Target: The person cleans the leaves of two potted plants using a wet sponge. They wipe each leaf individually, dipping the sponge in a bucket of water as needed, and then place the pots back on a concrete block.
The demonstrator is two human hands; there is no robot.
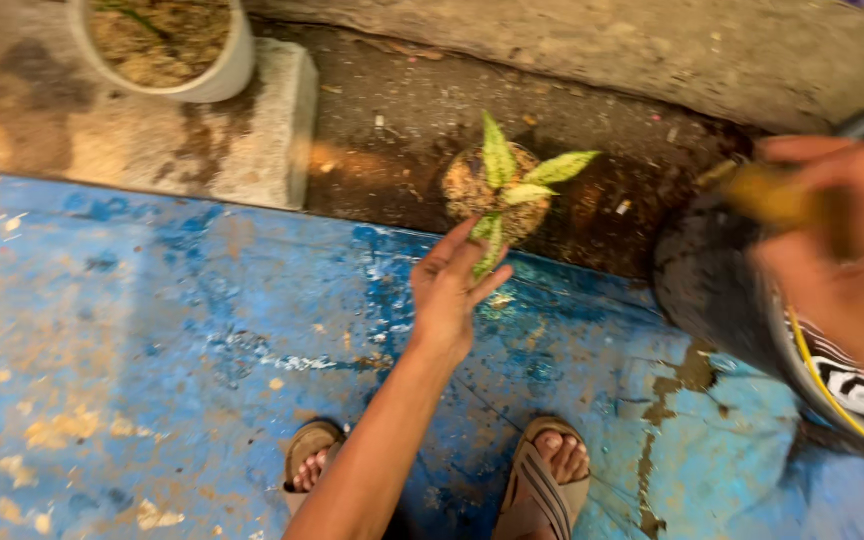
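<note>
Green plant [512,185], one, touched by left hand [449,290].

One white pot [214,75], one small plant [508,185], two sandals [542,485].

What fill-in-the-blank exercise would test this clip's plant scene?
1. The left hand touches a leaf of the small green-and-cream plant, rooted in a round ____ ball.
2. The painted floor is ____.
3. The blurred right hand holds a ____ object.
4. The round white pot stands on a ____ block.

Missing: soil; blue; yellowish; concrete
</note>
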